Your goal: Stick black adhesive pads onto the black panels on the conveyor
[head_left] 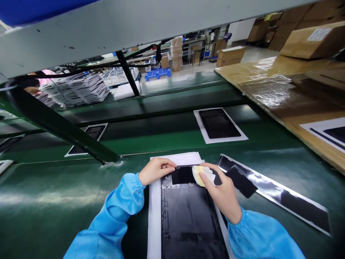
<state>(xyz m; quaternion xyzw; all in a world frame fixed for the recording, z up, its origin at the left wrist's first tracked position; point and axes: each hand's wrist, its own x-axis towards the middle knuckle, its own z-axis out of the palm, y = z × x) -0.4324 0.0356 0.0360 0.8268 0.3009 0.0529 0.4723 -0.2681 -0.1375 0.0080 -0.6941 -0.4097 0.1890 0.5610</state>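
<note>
A black flat panel (188,216) lies on a white sheet (155,216) in front of me on the green bench. My left hand (156,171) has its fingers curled, pinching the top left corner of a black patch (183,175) at the panel's far end. My right hand (222,192) presses a pale yellow cloth (201,174) onto the right side of that patch, fingers closed over it. Both arms wear blue sleeves.
A long glossy liner strip (280,196) with black patches lies to the right. Another black panel on white paper (219,124) rests on the green belt beyond, and one more (88,138) at left. A dark diagonal strut (54,126) crosses left. Cardboard boxes (312,43) sit at right.
</note>
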